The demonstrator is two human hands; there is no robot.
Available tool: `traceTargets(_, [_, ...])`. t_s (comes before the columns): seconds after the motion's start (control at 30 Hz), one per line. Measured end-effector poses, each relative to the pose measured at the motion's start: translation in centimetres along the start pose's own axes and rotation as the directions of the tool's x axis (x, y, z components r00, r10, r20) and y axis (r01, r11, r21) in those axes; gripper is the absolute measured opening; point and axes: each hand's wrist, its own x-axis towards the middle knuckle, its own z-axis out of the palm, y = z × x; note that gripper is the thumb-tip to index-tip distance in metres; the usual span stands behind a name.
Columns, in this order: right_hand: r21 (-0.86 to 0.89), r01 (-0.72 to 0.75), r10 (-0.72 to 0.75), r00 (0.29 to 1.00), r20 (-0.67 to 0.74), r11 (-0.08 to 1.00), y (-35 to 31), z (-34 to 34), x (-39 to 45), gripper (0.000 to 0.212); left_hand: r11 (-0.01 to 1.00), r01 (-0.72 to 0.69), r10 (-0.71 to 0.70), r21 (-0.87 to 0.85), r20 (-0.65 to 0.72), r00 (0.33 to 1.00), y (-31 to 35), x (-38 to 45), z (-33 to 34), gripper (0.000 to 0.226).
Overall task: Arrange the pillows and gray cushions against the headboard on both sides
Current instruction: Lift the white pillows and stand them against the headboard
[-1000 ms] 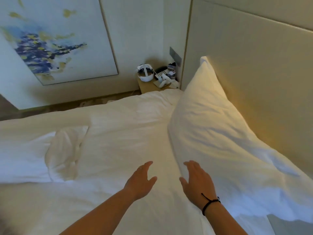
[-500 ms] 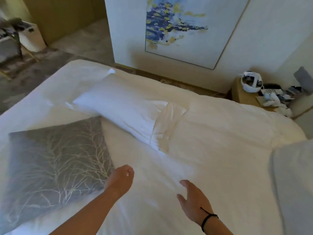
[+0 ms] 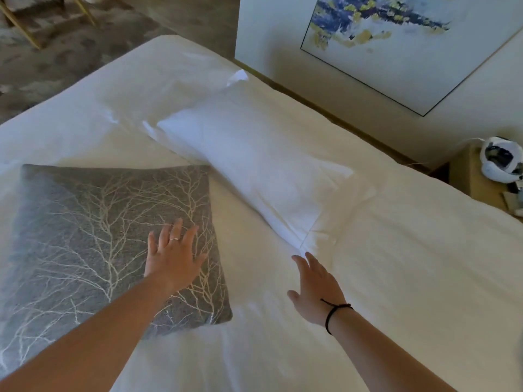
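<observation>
Left hand (image 3: 172, 257) over gray cushion (image 3: 85, 236)

Gray cushion (image 3: 93, 239): square, printed with pale bare-branch tracery, flat on the white bedding at eight o'clock. White pillow (image 3: 254, 165): long, plump, lying flat and slanted from eleven toward five, its near left edge just beside the cushion's upper right corner.

The grey square fabric cushion with a pale branch pattern (image 3: 93, 236) runs off the left edge; the framed blue-and-yellow abstract painting (image 3: 396, 43) is cropped at the top.
</observation>
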Motion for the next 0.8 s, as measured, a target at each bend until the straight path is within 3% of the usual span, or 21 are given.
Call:
traceTargets(0.13, [-0.190,0.004,-0.009,1.000,-0.026,0.982,0.5,1.3,7.6,0.085,0.990,-0.010,0.003,0.140,0.055,0.998,-1.8,4.7,4.5,0.083])
traceTargets(0.23, [-0.324,-0.061,0.013,0.989,-0.149,0.944,1.5,2.4,13.3,0.089,0.984,0.014,0.005,0.178,-0.108,0.994,-1.9,5.9,7.7,0.084])
traceTargets(0.4, [-0.375,-0.188,0.098,0.964,-0.245,0.908,3.2,4.8,19.6,0.104,0.979,-0.010,0.076,0.205,-0.317,0.945,-2.1,7.5,11.3,0.078])
traceTargets(0.63, [-0.460,-0.128,-0.002,0.963,-0.271,0.879,4.8,5.9,22.7,0.083,0.981,-0.036,0.112,0.189,-0.411,0.905,-3.0,9.0,13.7,0.079])
traceTargets(0.8, [-0.333,-0.025,-0.072,0.958,-0.276,0.943,5.3,3.6,22.7,0.069,0.980,-0.028,0.103,0.196,-0.385,0.917,-3.0,9.1,13.5,0.079])
